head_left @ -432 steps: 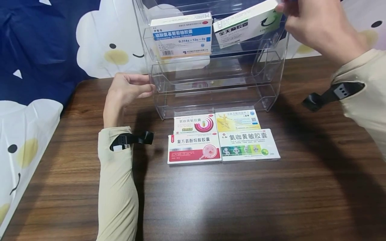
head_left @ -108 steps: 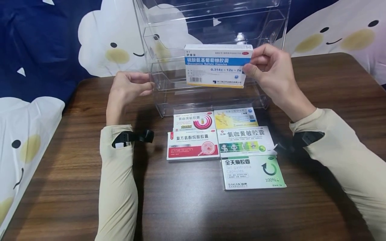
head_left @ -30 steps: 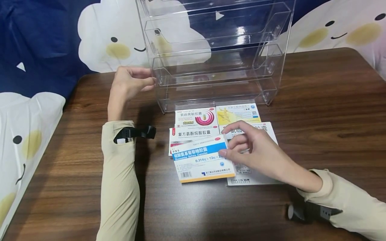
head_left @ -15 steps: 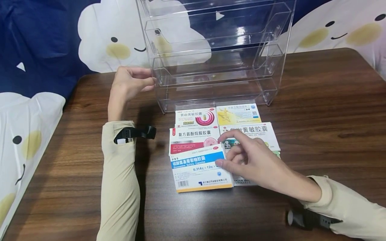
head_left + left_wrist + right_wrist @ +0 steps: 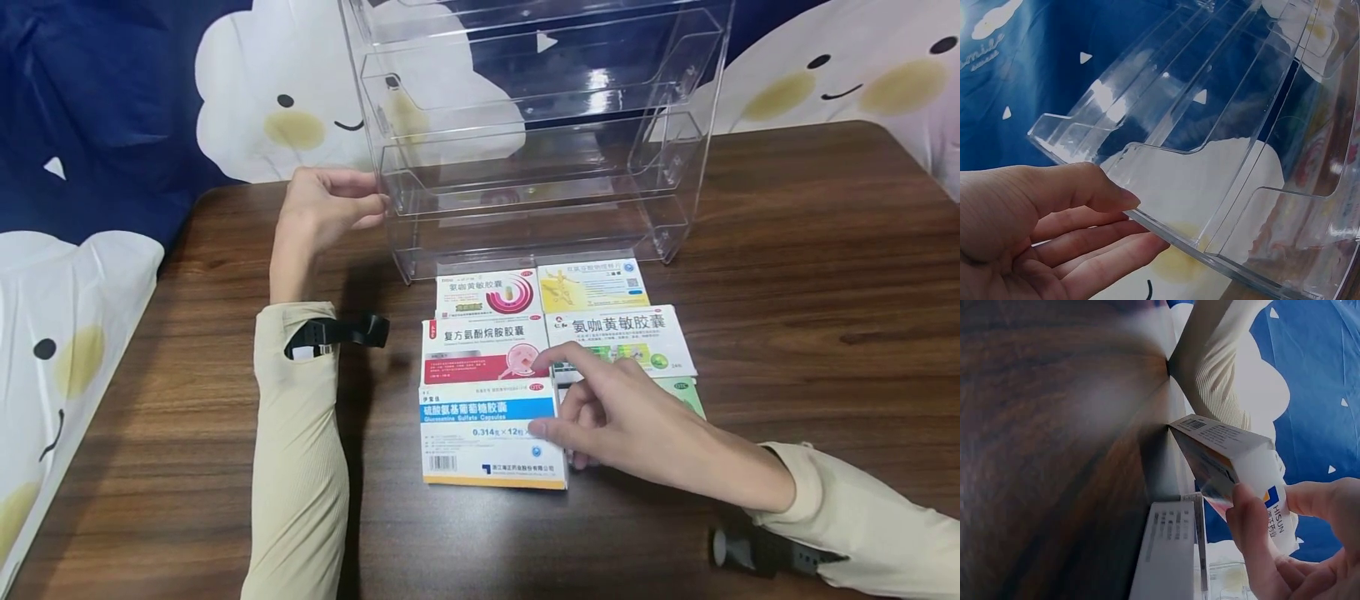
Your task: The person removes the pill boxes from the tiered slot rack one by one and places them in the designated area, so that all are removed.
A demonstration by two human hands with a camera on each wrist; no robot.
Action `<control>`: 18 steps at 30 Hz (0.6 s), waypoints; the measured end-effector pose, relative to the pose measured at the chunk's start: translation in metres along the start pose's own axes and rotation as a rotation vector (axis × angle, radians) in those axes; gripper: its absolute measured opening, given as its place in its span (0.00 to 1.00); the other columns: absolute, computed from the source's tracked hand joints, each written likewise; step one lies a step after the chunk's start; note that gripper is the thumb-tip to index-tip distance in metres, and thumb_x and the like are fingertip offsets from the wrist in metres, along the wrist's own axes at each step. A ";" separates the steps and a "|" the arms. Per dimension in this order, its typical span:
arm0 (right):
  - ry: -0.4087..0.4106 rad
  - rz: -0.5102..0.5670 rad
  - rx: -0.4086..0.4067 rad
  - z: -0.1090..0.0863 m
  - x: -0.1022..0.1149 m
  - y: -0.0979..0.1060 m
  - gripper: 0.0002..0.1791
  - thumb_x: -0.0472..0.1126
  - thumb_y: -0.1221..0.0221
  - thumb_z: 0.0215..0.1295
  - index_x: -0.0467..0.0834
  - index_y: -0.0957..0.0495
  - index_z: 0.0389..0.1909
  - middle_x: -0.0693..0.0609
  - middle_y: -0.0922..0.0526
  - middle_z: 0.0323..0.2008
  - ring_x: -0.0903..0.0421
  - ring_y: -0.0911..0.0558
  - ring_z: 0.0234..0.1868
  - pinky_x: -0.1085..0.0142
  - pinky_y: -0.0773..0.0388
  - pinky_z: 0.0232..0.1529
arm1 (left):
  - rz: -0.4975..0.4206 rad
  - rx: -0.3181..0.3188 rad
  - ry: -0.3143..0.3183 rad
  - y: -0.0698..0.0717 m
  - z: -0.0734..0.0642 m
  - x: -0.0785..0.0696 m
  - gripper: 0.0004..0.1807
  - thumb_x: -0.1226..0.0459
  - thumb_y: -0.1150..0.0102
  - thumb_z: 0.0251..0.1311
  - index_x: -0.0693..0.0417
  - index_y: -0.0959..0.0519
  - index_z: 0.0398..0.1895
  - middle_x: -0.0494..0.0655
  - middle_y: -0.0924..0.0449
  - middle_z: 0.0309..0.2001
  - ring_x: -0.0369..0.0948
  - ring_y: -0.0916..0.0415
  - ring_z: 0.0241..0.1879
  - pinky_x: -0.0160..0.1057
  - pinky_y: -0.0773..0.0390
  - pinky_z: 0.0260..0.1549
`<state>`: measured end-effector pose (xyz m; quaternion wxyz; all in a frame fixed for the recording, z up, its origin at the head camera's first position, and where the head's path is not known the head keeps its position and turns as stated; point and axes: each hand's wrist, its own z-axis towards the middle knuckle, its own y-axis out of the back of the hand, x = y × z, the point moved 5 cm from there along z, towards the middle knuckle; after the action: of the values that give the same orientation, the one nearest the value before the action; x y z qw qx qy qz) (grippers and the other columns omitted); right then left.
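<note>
My left hand pinches the left edge of a clear acrylic display rack; in the left wrist view the thumb lies on the rack's side panel, with fingers behind it. My right hand holds a white and blue medicine box by its right end, thumb on the front face. The right wrist view has that box tilted between thumb and fingers. Its top edge meets a red and white medicine box. Under my right hand lies a green and white medicine box, mostly hidden.
A white box with green pictures, a pink-ringed box and a yellow box lie between the rack and the hands. The brown wooden table backs onto a blue cloth with cloud faces.
Two boxes have left the rack; the green one now lies on the table. My right hand brought the blue one down, then toward me, and squared it below the red box. Left hand stays.
</note>
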<state>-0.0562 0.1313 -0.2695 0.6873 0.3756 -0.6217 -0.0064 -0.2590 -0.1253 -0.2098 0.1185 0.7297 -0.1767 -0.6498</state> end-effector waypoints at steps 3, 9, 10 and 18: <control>0.002 -0.001 0.015 0.000 -0.001 -0.002 0.28 0.50 0.35 0.62 0.44 0.33 0.58 0.61 0.20 0.19 0.63 0.22 0.17 0.70 0.31 0.13 | -0.002 0.002 0.001 0.000 0.000 0.000 0.22 0.68 0.31 0.54 0.62 0.20 0.53 0.53 0.17 0.48 0.30 0.17 0.28 0.27 0.18 0.40; 0.011 -0.039 0.014 0.000 -0.004 -0.001 0.26 0.50 0.36 0.63 0.45 0.33 0.58 0.62 0.22 0.17 0.64 0.22 0.16 0.70 0.35 0.12 | -0.018 -0.010 -0.004 -0.001 0.000 -0.001 0.21 0.70 0.32 0.54 0.63 0.20 0.53 0.54 0.17 0.49 0.30 0.17 0.28 0.27 0.18 0.37; 0.010 -0.052 0.013 0.000 -0.005 -0.001 0.26 0.50 0.37 0.64 0.45 0.33 0.58 0.62 0.22 0.17 0.64 0.22 0.16 0.71 0.35 0.11 | -0.025 -0.009 -0.003 -0.002 0.000 -0.001 0.21 0.70 0.32 0.54 0.64 0.20 0.53 0.55 0.18 0.50 0.30 0.17 0.28 0.27 0.18 0.37; 0.155 -0.345 -0.105 -0.004 0.006 0.002 0.24 0.50 0.36 0.63 0.43 0.27 0.56 0.65 0.26 0.21 0.69 0.27 0.19 0.73 0.29 0.17 | -0.068 -0.002 -0.005 -0.004 0.001 -0.003 0.21 0.72 0.33 0.54 0.65 0.21 0.53 0.57 0.19 0.50 0.31 0.17 0.26 0.28 0.18 0.36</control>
<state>-0.0525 0.1324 -0.2632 0.7406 0.4393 -0.4921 -0.1275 -0.2601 -0.1202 -0.2093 0.0966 0.7336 -0.1515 -0.6554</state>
